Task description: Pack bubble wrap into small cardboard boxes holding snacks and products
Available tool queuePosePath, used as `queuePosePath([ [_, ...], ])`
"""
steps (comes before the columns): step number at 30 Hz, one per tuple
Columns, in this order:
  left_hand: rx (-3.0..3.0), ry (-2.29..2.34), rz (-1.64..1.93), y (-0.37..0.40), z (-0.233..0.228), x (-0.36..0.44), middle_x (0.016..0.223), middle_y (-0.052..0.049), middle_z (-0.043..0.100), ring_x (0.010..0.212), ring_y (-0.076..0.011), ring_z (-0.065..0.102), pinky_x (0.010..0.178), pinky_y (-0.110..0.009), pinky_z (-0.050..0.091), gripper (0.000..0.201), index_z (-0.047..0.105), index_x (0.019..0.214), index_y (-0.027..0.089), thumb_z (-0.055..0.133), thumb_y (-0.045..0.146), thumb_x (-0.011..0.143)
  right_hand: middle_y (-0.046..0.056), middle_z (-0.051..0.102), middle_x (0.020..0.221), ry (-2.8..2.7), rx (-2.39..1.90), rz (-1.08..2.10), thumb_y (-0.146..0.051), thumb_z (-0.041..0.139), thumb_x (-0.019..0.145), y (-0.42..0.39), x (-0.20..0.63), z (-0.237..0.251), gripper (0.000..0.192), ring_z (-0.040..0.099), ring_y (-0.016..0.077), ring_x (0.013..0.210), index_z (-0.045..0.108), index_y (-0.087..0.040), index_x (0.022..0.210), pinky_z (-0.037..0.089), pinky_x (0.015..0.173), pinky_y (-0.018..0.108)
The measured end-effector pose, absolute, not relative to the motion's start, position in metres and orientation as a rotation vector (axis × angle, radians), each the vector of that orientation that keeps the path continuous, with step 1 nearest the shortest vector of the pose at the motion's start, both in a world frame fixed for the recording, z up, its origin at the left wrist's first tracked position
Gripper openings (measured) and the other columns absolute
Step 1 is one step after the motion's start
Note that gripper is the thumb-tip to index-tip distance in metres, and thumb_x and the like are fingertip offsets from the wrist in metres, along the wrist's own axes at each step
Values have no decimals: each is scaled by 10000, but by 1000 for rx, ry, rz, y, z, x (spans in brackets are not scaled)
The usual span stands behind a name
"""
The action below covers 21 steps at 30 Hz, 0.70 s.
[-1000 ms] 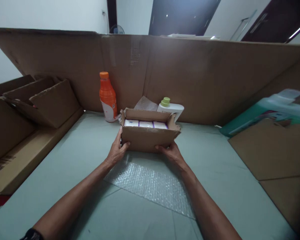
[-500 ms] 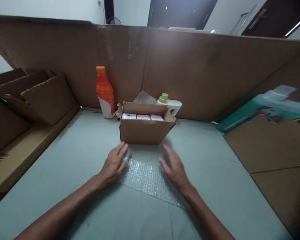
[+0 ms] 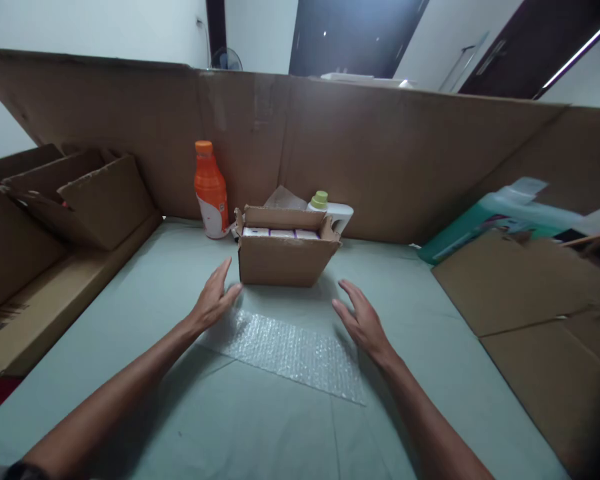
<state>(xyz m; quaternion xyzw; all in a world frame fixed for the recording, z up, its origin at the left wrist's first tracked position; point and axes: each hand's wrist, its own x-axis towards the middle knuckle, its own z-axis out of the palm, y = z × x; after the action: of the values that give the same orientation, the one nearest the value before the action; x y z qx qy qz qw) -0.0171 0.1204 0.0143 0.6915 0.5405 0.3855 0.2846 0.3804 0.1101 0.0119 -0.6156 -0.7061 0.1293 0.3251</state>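
Green table (image 3: 145, 280): bare strips flank bubble wrap (image 3: 290, 350); left hand (image 3: 211, 303), right hand (image 3: 361, 321) released, flanking box (image 3: 283, 257).

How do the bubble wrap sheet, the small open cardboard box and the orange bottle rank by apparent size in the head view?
1. Bubble wrap sheet, though it lies nearest the camera, which inflates it.
2. Small open cardboard box.
3. Orange bottle, which stands farthest back, so its true size against the box is unsure.
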Motion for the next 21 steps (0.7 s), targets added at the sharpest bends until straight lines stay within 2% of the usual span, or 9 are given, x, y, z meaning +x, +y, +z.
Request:
queuePosePath([
  [2, 1739, 1406, 1169, 156, 26, 10, 1621, -185, 350, 1514, -340, 296, 1244, -518, 227, 812, 301, 1560, 124, 588, 464, 880, 163, 565, 1462, -1749, -1523, 522, -543, 567, 872, 152, 359, 25, 614, 530, 335, 1337, 561, -195, 1378, 445, 1072, 519],
  [3, 1713, 1382, 1207, 170, 30, 23, 1599, -180, 387, 1490, -324, 348, 1227, -495, 281, 815, 261, 1569, 125, 570, 441, 884, 166, 603, 1414, -1735, -1503, 562, -546, 569, 866, 171, 347, 29, 635, 574, 328, 1285, 544, -185, 1387, 491, 1018, 490],
  [6, 1668, 1351, 1267, 187, 27, 46, 1510, -155, 501, 1388, -286, 491, 1155, -444, 405, 754, 232, 1567, 143, 505, 404, 915, 159, 700, 1247, -1723, -1490, 604, -508, 550, 873, 206, 318, 27, 594, 664, 310, 1107, 548, -160, 1354, 546, 901, 439],
  [11, 1601, 1426, 1312, 178, 12, 41, 1525, -149, 473, 1416, -293, 441, 1185, -463, 353, 669, 258, 1551, 152, 442, 376, 948, 158, 725, 1161, -1682, -1537, 594, -498, 535, 877, 207, 301, 15, 560, 679, 323, 978, 557, -155, 1319, 535, 870, 461],
  [15, 1628, 1447, 1249, 175, 14, 25, 1525, -149, 478, 1414, -296, 448, 1179, -470, 357, 652, 267, 1558, 157, 419, 339, 951, 173, 696, 1242, -1705, -1538, 584, -460, 508, 895, 196, 303, 24, 566, 658, 341, 1093, 535, -137, 1359, 520, 935, 482],
  [18, 1709, 1473, 1138, 150, 11, 16, 1519, -160, 497, 1402, -319, 464, 1177, -508, 345, 694, 302, 1561, 168, 505, 321, 915, 171, 610, 1401, -1741, -1522, 514, -401, 529, 893, 168, 299, 28, 603, 555, 358, 1290, 484, -146, 1437, 434, 1077, 531],
  [21, 2053, 1544, 899, 102, 0, 22, 1570, -175, 439, 1473, -320, 375, 1213, -534, 271, 636, 358, 1543, 154, 486, 329, 945, 172, 513, 1513, -1948, -1479, 360, -332, 486, 943, 115, 274, 17, 591, 465, 359, 1391, 437, -154, 1504, 363, 1144, 581],
])
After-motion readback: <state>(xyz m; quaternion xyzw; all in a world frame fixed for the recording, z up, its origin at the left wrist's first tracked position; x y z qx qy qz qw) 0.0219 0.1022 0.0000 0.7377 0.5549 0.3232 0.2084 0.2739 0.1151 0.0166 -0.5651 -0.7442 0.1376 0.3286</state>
